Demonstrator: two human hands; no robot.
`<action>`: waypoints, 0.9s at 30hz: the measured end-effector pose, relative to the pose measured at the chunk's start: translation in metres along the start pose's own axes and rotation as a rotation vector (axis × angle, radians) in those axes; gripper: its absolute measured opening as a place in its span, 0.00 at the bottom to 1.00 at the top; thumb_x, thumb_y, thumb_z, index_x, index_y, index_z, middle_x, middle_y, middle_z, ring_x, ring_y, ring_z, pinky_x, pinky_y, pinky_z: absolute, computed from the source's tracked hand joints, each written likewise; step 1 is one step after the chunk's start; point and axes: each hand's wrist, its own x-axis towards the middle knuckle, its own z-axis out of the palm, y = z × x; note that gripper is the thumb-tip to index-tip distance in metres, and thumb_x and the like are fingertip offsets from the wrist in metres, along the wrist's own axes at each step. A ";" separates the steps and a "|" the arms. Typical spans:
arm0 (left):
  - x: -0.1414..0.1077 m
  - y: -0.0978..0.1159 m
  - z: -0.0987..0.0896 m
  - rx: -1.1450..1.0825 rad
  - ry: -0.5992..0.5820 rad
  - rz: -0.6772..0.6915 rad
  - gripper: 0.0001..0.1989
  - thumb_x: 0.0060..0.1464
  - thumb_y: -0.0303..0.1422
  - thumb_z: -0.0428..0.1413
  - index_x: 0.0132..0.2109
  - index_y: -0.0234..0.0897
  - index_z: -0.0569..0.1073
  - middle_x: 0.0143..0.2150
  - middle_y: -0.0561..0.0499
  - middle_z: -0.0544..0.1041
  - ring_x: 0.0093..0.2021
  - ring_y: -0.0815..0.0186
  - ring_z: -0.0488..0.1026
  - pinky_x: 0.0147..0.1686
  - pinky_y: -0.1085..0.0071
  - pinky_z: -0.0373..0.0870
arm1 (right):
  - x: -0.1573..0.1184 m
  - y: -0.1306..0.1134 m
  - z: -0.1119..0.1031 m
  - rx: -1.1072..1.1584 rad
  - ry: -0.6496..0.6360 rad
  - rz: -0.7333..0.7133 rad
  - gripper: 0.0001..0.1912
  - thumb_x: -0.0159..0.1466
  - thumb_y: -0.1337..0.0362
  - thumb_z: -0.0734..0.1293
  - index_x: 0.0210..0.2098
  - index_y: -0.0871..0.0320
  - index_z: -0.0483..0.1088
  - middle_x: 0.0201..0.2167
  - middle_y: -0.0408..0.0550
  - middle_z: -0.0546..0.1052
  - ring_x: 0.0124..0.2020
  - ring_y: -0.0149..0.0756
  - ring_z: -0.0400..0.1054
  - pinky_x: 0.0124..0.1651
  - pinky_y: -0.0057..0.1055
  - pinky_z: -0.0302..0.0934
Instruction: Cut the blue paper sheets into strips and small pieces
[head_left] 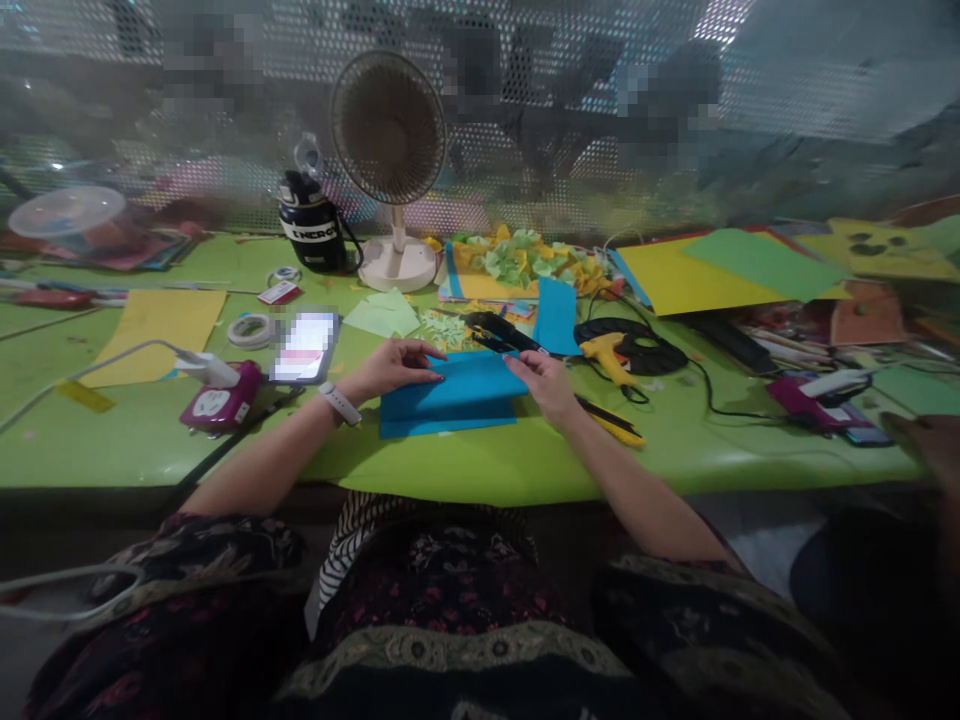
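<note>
A blue sheet of paper (pixel 476 383) is raised along its far edge above the green table, overlapping another blue layer (pixel 457 428); whether the two are one folded sheet I cannot tell. At its far left corner, my left hand (pixel 394 370) has thumb and fingers closed on the edge. My right hand (pixel 545 385) pinches the far right corner between thumb and fingers. Just beyond the paper lies a black tool (pixel 499 330), partly hidden. A yellow cutter knife (pixel 615 422) rests right of my right hand, with a yellow glue gun (pixel 611 358) behind it.
Left of me are a phone (pixel 304 348), a tape roll (pixel 251 330) and a purple power adapter (pixel 221 402). A fan (pixel 397 260) and a dark bottle (pixel 311 235) stand behind. Cut-paper pieces (pixel 517 258) pile up beyond. Another person's hand (pixel 926 440) shows at right.
</note>
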 end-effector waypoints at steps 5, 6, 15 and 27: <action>0.000 0.001 0.000 -0.006 0.008 -0.014 0.18 0.47 0.35 0.70 0.46 0.36 0.81 0.31 0.52 0.79 0.32 0.69 0.75 0.33 0.74 0.72 | 0.001 0.003 -0.001 0.002 0.000 -0.001 0.29 0.53 0.35 0.74 0.21 0.54 0.65 0.19 0.37 0.56 0.23 0.29 0.47 0.26 0.32 0.43; -0.001 0.001 0.001 -0.005 0.010 -0.015 0.18 0.47 0.35 0.70 0.46 0.36 0.81 0.31 0.52 0.79 0.33 0.69 0.75 0.34 0.74 0.72 | 0.001 0.003 -0.001 -0.004 0.003 -0.001 0.29 0.53 0.35 0.74 0.21 0.54 0.65 0.19 0.37 0.56 0.23 0.29 0.47 0.26 0.32 0.43; 0.000 0.001 -0.011 0.034 -0.049 -0.100 0.15 0.47 0.37 0.71 0.42 0.36 0.83 0.33 0.49 0.82 0.32 0.68 0.75 0.34 0.72 0.70 | 0.003 0.002 -0.005 -0.031 0.050 -0.041 0.29 0.53 0.35 0.73 0.23 0.54 0.68 0.20 0.38 0.58 0.23 0.29 0.47 0.26 0.32 0.43; 0.004 0.006 -0.011 -0.493 0.331 -0.198 0.17 0.44 0.39 0.74 0.30 0.34 0.76 0.29 0.53 0.76 0.29 0.73 0.71 0.33 0.73 0.70 | 0.011 0.016 -0.016 0.037 0.374 -0.170 0.30 0.52 0.35 0.74 0.24 0.55 0.67 0.20 0.37 0.60 0.23 0.28 0.48 0.24 0.30 0.42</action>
